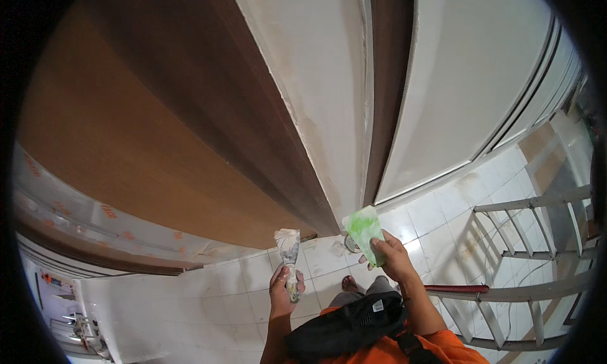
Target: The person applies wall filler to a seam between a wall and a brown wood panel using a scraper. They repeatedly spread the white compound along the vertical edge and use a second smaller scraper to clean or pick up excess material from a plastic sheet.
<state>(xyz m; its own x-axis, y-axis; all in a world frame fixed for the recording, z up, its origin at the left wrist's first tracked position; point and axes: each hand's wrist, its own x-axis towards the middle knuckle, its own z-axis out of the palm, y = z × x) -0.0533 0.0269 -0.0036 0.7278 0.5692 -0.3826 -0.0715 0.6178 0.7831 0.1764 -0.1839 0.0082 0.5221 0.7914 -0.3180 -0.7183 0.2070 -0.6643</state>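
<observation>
My left hand [280, 293] is closed round the handle of a putty knife [290, 250], blade upward. Pale filler is smeared over the blade and handle. Between the fingers and thumb of my right hand [394, 256] is a flat green plastic spreader [363, 230], coated with white residue along its top. The two tools are held apart, in front of my body. Ahead stands a white wall strip [316, 79] with brownish patches along its edge, between dark brown wood panels [253, 117]. Neither tool visibly touches the wall.
A metal ladder [506, 292] stands at the right, a dark red bar [457, 289] by it. White floor tiles [240, 294] lie below. A brown panel [145, 155] curves along the left, above plastic-wrapped panelling [82, 212]. A black bag [348, 326] hangs at my front.
</observation>
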